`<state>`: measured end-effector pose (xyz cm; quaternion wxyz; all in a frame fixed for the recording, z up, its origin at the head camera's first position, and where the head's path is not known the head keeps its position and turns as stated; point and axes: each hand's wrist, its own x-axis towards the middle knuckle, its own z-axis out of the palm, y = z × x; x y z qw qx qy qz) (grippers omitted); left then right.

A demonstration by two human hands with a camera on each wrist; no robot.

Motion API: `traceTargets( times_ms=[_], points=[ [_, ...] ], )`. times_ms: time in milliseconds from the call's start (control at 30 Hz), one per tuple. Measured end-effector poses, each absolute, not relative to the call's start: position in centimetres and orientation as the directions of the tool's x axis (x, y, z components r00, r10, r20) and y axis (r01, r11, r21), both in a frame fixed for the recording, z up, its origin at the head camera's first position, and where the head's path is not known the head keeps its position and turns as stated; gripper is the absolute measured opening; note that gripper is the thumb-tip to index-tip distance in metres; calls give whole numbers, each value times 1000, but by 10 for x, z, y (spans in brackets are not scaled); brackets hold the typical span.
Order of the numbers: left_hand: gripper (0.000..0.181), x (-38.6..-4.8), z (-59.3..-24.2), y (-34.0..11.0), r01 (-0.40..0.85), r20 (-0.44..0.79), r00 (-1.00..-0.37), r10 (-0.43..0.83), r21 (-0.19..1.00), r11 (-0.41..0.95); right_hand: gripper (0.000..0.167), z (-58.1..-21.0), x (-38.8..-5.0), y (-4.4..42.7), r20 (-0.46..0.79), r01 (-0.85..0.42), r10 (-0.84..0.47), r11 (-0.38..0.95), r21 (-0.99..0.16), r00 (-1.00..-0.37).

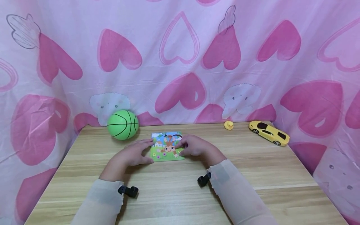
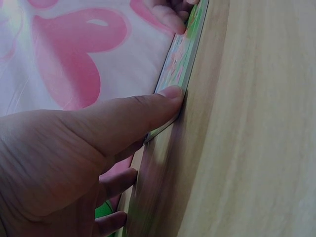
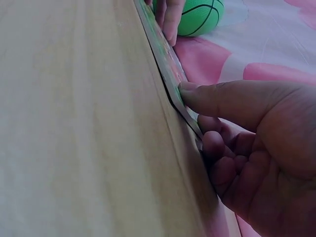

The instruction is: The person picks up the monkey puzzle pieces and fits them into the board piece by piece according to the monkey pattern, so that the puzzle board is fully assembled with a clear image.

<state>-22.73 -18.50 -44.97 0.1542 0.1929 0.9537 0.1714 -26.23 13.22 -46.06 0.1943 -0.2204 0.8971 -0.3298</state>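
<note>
A square picture board (image 1: 167, 148) with a cartoon monkey on a green and blue ground lies on the wooden table. At its left edge is my left hand (image 1: 137, 153), fingers spread and fairly straight. The left thumb (image 2: 172, 93) rests on the near corner in the left wrist view; the index finger is partly hidden behind it. My right hand (image 1: 195, 146) pinches the board's right edge. In the right wrist view its thumb (image 3: 190, 91) lies on top, with the other fingers curled at the side.
A green ball (image 1: 122, 125) with black lines sits at the back left of the table (image 1: 174, 193). Toward the back right are a small yellow duck (image 1: 228, 125) and a yellow toy car (image 1: 268, 133). A pink heart-patterned cloth (image 1: 180, 87) hangs behind.
</note>
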Motion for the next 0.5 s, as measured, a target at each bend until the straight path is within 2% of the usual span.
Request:
traceTargets(
  times_ms=[167, 333, 500],
  points=[
    [87, -226, -448, -185, 317, -227, -876, 425, 394, 863, 32, -460, -262, 134, -195, -249, -525, 658, -711, -829],
    [87, -224, -444, -185, 323, -216, -872, 439, 419, 848, 39, -455, -263, 137, -222, -152, -480, 623, -767, -849],
    [85, -221, -429, -181, 353, -125, -884, 450, 451, 819, 42, -441, -266, 145, -162, -141, -451, 565, -813, -878]
  ],
)
